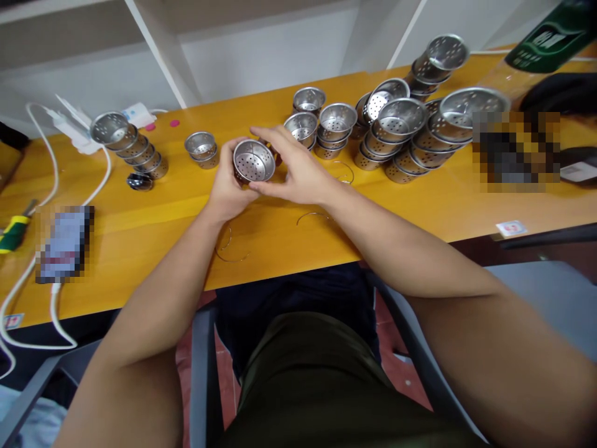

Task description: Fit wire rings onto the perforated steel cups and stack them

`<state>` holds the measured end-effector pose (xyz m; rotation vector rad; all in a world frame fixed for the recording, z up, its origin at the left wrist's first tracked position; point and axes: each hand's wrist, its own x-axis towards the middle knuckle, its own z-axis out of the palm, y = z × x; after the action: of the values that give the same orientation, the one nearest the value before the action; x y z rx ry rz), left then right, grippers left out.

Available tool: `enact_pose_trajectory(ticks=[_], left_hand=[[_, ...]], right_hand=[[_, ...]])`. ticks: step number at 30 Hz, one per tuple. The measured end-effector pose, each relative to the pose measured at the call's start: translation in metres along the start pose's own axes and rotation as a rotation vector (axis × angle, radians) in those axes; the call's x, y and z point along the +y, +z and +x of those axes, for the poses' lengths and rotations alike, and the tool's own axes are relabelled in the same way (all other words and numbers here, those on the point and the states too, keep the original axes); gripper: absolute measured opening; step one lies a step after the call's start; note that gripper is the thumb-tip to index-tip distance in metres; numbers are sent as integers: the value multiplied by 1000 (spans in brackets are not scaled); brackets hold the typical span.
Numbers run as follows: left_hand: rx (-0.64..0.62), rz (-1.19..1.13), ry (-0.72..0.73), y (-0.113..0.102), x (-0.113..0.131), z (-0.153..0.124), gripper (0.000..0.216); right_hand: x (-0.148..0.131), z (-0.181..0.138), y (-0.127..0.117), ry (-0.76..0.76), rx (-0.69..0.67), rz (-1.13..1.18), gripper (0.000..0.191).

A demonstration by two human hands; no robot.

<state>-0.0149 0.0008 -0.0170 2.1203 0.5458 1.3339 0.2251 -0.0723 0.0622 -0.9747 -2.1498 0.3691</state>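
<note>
Between my two hands is a small perforated metal cup point(254, 162), its open mouth tilted toward me. My left hand point(229, 180) is wrapped round its left side. On the other side, my right hand point(293, 165) has its thumb at the lower rim and its fingers curled over the upper right. The cup's outer wall is mostly hidden by the hands. Just left of them stands a short stack of similar cups point(201, 148). To the right are more cups point(336, 122), nested in stacks. Thin curved wires point(233, 256) lie on the table in front.
A leaning stack of cups point(133, 146) stands at the left, near white cables and a phone point(65, 242). A screwdriver point(16, 230) lies at the left edge. Tall cup stacks point(420, 146) and a green-labelled bottle point(543, 46) occupy the right. Shelving point(270, 56) rises behind the table point(168, 214).
</note>
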Motion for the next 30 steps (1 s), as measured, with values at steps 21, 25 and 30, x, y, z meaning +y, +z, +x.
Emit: enact_pose_trajectory(ticks=[21,25,30], left_hand=[[51,84,-286,-5,8,-8,90],[35,107,-290,-4,1,-10,91],[16,95,-276,-5,7,-10,93]], right_hand=[[51,101,-122,697,-147,-477,69],[57,98,-120,697,-149,-461,63],[48,81,-118,603,10,-405,93]])
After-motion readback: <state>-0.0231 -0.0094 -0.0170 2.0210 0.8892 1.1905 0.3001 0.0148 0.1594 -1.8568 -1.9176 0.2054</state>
